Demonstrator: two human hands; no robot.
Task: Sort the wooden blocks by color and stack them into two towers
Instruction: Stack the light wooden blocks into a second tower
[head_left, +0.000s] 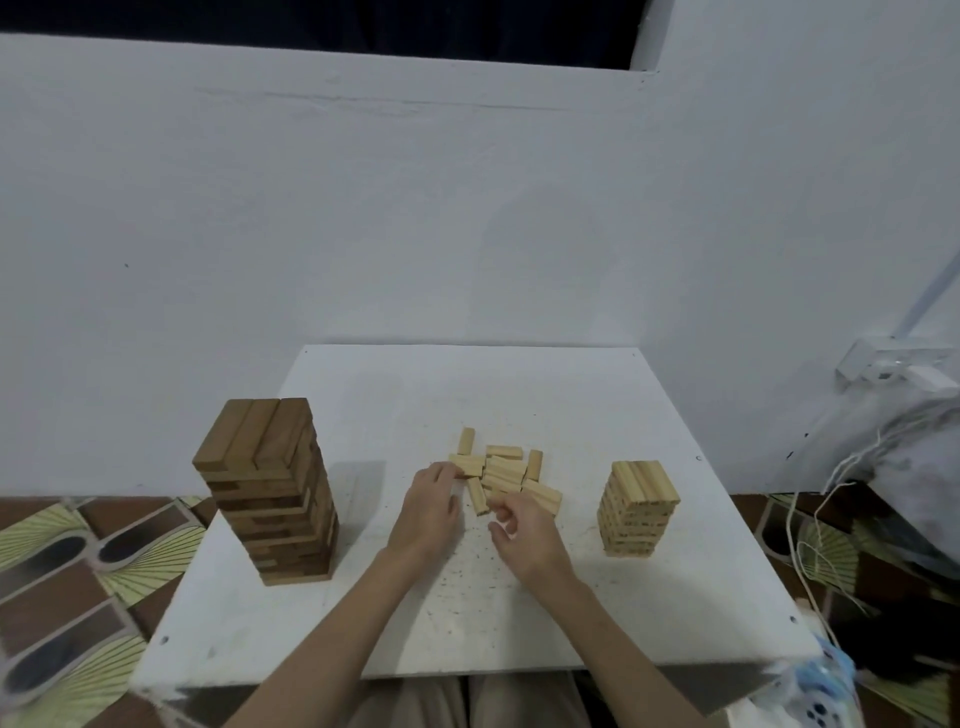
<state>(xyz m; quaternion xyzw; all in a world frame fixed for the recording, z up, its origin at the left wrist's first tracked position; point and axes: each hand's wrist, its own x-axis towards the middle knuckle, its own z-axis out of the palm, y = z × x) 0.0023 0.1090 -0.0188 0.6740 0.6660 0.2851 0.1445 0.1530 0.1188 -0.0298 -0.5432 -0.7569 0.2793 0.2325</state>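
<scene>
Nearest the camera, both forearms reach in over the white table (363, 623). The right hand (524, 535) hovers at the near edge of the loose pile of light blocks (501, 475), fingers curled inward; whether it has a block in them cannot be told from this view. The left hand (428, 512) lies beside it with its fingertips on a light block (466, 464) at the pile's left edge — touching or pinching, not clearly resolved. To the left stands the dark tower (270, 488), tall and apparently complete, since no dark blocks show among the loose ones. To the right stands the light tower (638, 509), shorter and well apart from the pile. Judgement: sorting is done and the step in hand is gathering light blocks for the right tower. The next move calls for lifting a few blocks cleanly and laying them crosswise on the top layer — square, without nudging the stack.
</scene>
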